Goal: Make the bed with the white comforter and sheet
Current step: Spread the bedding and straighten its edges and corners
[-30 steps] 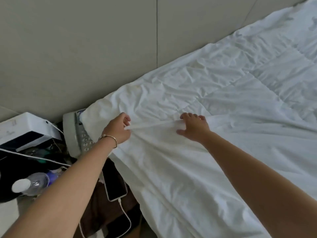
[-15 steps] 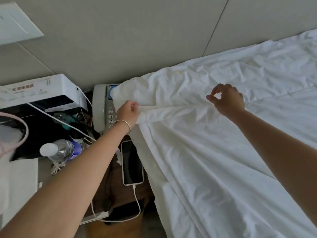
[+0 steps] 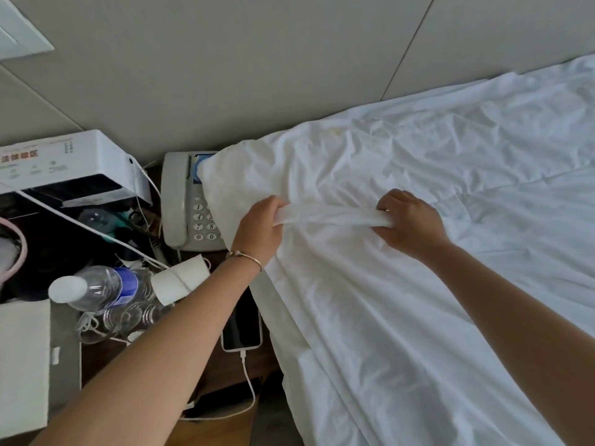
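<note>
Nearest, a smartphone on its charging cable lies at the nightstand's edge, touching the hanging white sheet. Further up, the left hand and right hand both grip 1 bunched fold of sheet at the bed's near corner. Beyond, the comforter corner drapes over the desk telephone. Risk, I'd say: a hard tug drags the phone off, or snags the handset.

creased matt cloth comforter
</note>
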The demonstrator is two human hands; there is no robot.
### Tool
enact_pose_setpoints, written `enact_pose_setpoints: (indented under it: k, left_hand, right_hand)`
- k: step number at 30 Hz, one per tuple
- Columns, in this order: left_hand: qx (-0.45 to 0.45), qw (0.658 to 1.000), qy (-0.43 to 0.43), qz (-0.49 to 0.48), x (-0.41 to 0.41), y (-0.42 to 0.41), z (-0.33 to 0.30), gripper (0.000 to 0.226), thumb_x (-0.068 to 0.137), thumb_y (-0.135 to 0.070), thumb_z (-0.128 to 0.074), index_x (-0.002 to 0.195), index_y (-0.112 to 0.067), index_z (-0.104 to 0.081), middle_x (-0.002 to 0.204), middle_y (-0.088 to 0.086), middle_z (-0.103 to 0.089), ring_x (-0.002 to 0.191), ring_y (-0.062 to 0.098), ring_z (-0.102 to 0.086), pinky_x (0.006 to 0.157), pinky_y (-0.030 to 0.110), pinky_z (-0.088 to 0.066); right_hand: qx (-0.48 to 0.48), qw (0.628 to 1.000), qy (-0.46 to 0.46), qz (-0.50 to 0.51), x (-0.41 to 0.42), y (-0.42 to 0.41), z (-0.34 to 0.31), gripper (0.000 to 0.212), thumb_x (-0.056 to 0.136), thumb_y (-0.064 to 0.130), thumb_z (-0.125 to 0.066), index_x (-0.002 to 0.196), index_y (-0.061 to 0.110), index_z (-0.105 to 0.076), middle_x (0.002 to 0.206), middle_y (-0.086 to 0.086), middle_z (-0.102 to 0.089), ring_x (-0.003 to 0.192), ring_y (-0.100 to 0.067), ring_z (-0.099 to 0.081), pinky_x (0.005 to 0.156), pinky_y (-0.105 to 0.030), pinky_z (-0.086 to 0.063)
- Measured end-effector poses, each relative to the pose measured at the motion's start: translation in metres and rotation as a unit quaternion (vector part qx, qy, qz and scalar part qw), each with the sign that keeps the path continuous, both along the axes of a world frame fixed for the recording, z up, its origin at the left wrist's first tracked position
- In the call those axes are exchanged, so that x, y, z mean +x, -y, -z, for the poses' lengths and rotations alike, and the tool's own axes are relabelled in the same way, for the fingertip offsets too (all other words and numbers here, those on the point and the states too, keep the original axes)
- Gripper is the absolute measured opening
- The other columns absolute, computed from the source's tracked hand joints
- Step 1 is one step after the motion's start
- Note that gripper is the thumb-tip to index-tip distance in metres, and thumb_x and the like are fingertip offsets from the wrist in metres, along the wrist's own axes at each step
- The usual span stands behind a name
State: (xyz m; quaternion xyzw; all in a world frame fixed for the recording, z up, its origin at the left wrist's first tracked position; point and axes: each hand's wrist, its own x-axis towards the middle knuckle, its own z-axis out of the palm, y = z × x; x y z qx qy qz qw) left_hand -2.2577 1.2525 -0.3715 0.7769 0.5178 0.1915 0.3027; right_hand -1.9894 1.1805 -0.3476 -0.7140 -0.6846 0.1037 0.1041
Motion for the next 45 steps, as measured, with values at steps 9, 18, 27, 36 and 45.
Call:
enact_pose_setpoints:
  k: [9,18,27,36,45]
  left_hand:
    - [-0.402,0.848,0.310,-0.152,-0.023,-0.011,-0.039,0.029,0.062,-0.007,-0.085,0.084,-0.011,-0.066,0.079,0.004,-0.069,0.078,0.012,-0.066,0.066,0.016,-0.053]
    - [-0.267,0.916,0.069,-0.290,-0.103,-0.046,-0.032,0.006,0.091,-0.012,-0.061,0.097,-0.011,-0.062,0.091,0.010,-0.062,0.092,0.035,-0.060,0.072,0.035,-0.044]
    - [-0.259,0.870,0.159,-0.389,-0.065,-0.095,0.011,0.034,0.089,-0.036,-0.065,0.109,-0.008,-0.065,0.103,0.007,-0.068,0.095,0.025,-0.064,0.080,0.033,-0.050]
    - [-0.188,0.883,0.032,-0.430,-0.063,-0.128,0.028,0.030,0.096,-0.021,-0.054,0.114,0.002,-0.062,0.116,0.021,-0.063,0.108,0.036,-0.057,0.081,0.031,-0.040]
    - [-0.187,0.924,-0.081,-0.323,-0.081,-0.171,0.036,0.044,0.079,-0.040,-0.055,0.098,-0.003,-0.071,0.103,0.018,-0.068,0.100,0.035,-0.062,0.075,0.031,-0.043]
  right_hand:
    - [-0.097,0.964,-0.104,0.225,0.081,0.031,-0.044,0.038,0.072,0.033,-0.084,0.067,0.009,-0.056,0.070,-0.004,-0.056,0.069,-0.027,-0.055,0.064,-0.038,-0.044]
    - [-0.142,0.980,-0.066,0.120,-0.006,-0.105,-0.083,0.052,0.075,0.065,-0.068,0.071,0.016,-0.051,0.069,0.004,-0.057,0.070,-0.019,-0.051,0.062,-0.033,-0.036]
    - [-0.185,0.975,-0.040,0.119,0.025,-0.132,0.000,0.051,0.089,0.066,-0.044,0.114,0.025,-0.062,0.105,-0.002,-0.065,0.097,-0.029,-0.058,0.078,-0.035,-0.041]
    - [-0.147,0.969,-0.050,0.194,0.051,-0.151,0.002,0.024,0.083,0.049,-0.068,0.076,0.027,-0.065,0.076,0.000,-0.065,0.081,-0.029,-0.060,0.066,-0.035,-0.043]
    - [-0.196,0.958,-0.139,0.154,0.054,-0.202,-0.010,0.027,0.075,0.051,-0.077,0.075,0.027,-0.065,0.073,0.011,-0.063,0.071,-0.009,-0.057,0.067,-0.030,-0.046]
